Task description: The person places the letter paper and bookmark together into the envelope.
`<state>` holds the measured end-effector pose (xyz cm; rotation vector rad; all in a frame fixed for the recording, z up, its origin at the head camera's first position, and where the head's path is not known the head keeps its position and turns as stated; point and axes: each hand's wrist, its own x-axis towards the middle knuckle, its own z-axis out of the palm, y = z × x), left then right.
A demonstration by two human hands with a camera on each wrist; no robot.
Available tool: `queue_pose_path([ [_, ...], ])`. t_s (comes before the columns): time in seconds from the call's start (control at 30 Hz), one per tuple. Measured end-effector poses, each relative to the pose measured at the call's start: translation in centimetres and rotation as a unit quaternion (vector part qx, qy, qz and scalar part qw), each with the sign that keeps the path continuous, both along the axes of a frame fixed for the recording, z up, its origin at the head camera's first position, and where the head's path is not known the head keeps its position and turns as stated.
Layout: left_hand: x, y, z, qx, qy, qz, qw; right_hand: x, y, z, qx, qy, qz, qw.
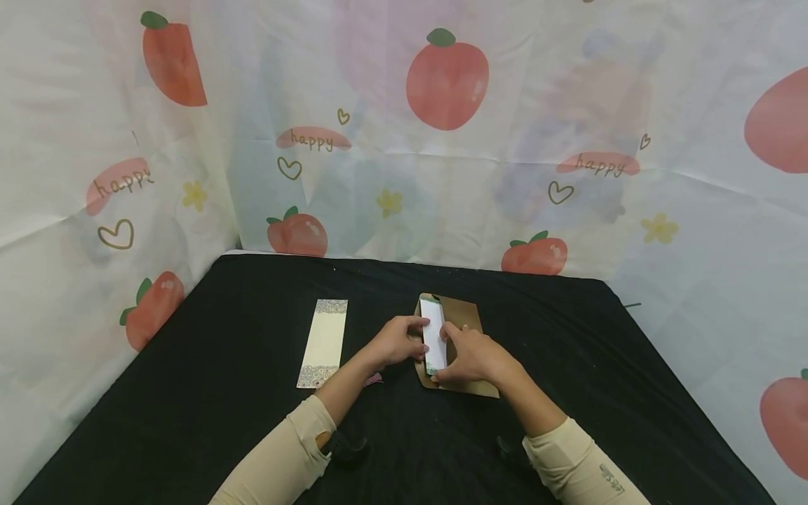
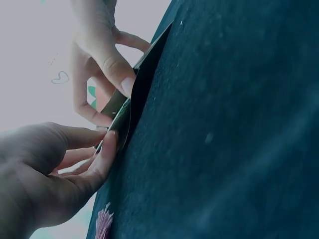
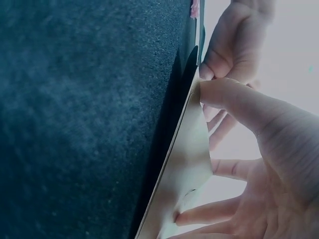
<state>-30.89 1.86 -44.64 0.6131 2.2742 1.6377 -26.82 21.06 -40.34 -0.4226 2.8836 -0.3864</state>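
Observation:
A brown paper folder (image 1: 463, 344) lies on the black-covered table, with a white paper strip (image 1: 433, 344), green-patterned at its ends, along its left part. At the strip's left edge, my left hand (image 1: 398, 342) grips with curved thumb and fingers. My right hand (image 1: 475, 354) holds from the other side, its bent index finger at the strip's right edge and thumb low by the near end. In the right wrist view, the right thumb (image 3: 219, 93) is at the folder's edge and other fingers are spread against its face. The strip is mostly hidden in both wrist views.
A cream bookmark (image 1: 324, 344) with patterned ends lies left of the folder, its lower corner behind the left forearm. A pink tassel (image 1: 374, 379) shows beside that forearm. Printed fabric (image 1: 391, 189) hangs behind the black cloth (image 1: 252, 337) on the table.

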Motion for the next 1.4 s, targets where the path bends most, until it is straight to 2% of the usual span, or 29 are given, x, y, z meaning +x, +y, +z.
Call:
queue_pose_path([
  [0.13, 0.2, 0.4, 0.0, -0.026, 0.030, 0.002, 0.9992, 0.0, 0.0, 0.0, -0.002, 0.005, 0.002, 1.000],
  [0.23, 0.3, 0.6, 0.0, -0.036, 0.039, 0.002, 0.9986, 0.0, 0.1, -0.1, -0.003, 0.007, 0.005, 1.000],
  [0.83, 0.7, 1.5, -0.6, -0.044, 0.049, 0.007, 0.9978, 0.0, 0.0, -0.1, -0.002, 0.009, 0.013, 1.000],
  [1.07, 0.8, 1.8, -0.7, -0.051, 0.069, 0.010, 0.9963, 0.1, 0.1, -0.1, -0.017, 0.008, 0.017, 1.000],
  [1.4, 0.7, 1.9, -0.8, -0.046, 0.072, 0.000, 0.9963, 0.0, 0.1, -0.1, -0.014, -0.001, 0.013, 1.000],
])
